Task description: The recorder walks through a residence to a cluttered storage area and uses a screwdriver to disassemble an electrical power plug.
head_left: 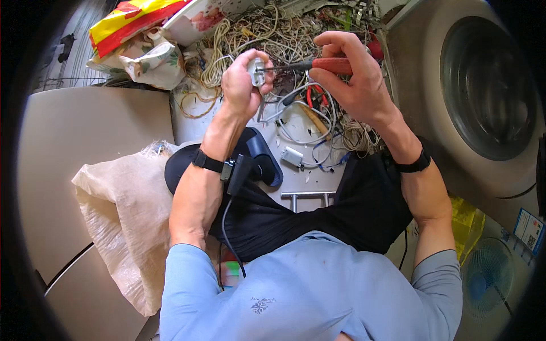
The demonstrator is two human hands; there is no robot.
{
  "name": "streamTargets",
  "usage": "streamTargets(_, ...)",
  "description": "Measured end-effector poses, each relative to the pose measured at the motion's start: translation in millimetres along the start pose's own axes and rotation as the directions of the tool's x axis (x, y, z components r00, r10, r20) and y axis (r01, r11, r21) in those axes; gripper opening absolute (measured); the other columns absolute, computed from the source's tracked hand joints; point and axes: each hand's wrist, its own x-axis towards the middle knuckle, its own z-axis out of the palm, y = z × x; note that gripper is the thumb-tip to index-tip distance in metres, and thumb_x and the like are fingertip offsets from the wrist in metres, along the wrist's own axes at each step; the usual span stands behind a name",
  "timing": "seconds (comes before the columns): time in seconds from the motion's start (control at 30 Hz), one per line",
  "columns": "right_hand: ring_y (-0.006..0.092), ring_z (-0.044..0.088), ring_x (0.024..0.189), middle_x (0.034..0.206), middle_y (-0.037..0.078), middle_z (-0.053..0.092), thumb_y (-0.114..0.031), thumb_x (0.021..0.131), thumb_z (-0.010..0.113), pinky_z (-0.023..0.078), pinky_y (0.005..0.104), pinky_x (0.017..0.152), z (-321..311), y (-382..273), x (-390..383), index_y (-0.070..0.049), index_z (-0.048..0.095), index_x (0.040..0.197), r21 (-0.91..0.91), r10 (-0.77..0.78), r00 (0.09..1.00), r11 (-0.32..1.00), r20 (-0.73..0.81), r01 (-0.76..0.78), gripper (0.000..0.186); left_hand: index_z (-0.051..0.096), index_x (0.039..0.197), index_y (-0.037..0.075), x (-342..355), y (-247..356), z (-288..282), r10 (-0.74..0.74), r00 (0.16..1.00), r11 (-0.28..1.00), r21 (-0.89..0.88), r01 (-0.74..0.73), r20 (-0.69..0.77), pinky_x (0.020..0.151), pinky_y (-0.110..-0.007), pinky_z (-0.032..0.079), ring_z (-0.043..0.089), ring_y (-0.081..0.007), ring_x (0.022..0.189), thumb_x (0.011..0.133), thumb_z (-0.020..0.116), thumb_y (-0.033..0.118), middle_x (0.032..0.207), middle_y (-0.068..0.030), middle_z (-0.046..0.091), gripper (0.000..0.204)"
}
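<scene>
My left hand (pixel 243 82) is closed round a small white plastic housing (pixel 257 73), the kind of which I cannot make out for certain. A screwdriver (pixel 333 66) with a red handle and black neck lies level in my right hand (pixel 359 85). Its thin shaft reaches left, and the tip meets the face of the housing. My right thumb and fingers pinch the handle. Below the hands are a looped pale cable (pixel 284 136), red-handled pliers (pixel 316 95) and a wooden-handled tool (pixel 311 120). A white adapter-like block (pixel 292 156) lies nearer to me.
A heap of tangled wires (pixel 284 34) fills the far side. Bags (pixel 153 59) lie at the far left, a woven sack (pixel 122 210) at the left. A front-loading washing machine (pixel 483 85) stands at the right. Between my legs is a metal bar handle (pixel 309 194).
</scene>
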Motion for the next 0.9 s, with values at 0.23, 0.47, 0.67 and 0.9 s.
streamTargets(0.23, 0.0033, 0.057, 0.065, 0.076, -0.001, 0.062, -0.009, 0.096, 0.07, 0.046, 0.0183, 0.059, -1.4, -1.9, -1.2, -0.005, 0.065, 0.115, -0.131, 0.122, 0.993, 0.984, -0.009, -0.122, 0.019, 0.061, 0.092, 0.007, 4.9, -5.5, -0.9, -0.003, 1.0, 1.0, 0.0, 0.003, -0.008, 0.049, -0.029, 0.042, 0.06, -0.018, 0.063, 0.102, 0.045, 0.024, 0.078, -0.0073, 0.062, 0.025)
streamTargets(0.47, 0.0069, 0.057, 0.074, 0.086, 0.001, 0.054, 0.003, 0.091, 0.069, 0.048, 0.0238, 0.064, 1.9, -5.3, -0.4, -0.003, 0.057, 0.115, 0.099, 0.23, 0.971, 0.967, 0.073, -0.236, 0.027, 0.062, 0.09, 0.005, 1.8, -3.9, -8.8, -0.027, 0.996, 0.984, -0.174, 0.041, 0.083, 0.042, -0.028, 0.037, 0.051, -0.0175, 0.047, 0.098, 0.065, 0.031, 0.061, -0.0054, 0.056, 0.027)
streamTargets(0.67, 0.0076, 0.058, 0.074, 0.097, 0.005, 0.06, 0.0, 0.094, 0.068, 0.048, 0.0199, 0.065, 3.1, -11.0, 3.7, -0.003, 0.061, 0.118, -0.054, 0.007, 1.0, 0.999, -0.006, -0.007, 0.025, 0.062, 0.094, 0.008, -2.9, -0.8, -2.2, -0.015, 0.999, 0.999, -0.031, 0.016, 0.033, 0.048, -0.028, 0.043, 0.06, -0.0167, 0.062, 0.101, 0.046, 0.025, 0.078, -0.0073, 0.065, 0.024)
streamTargets(0.9, 0.0133, 0.062, 0.071, 0.095, 0.008, 0.06, 0.003, 0.087, 0.069, 0.05, 0.0251, 0.056, 0.6, -19.1, 4.4, -0.001, 0.061, 0.111, -0.08, -0.104, 0.995, 0.991, 0.004, 0.104, 0.025, 0.062, 0.095, 0.005, -2.9, 1.2, 2.0, -0.059, 0.991, 0.982, -0.171, 0.079, 0.117, 0.05, -0.029, 0.047, 0.062, -0.0195, 0.063, 0.102, 0.043, 0.022, 0.08, -0.0115, 0.067, 0.026)
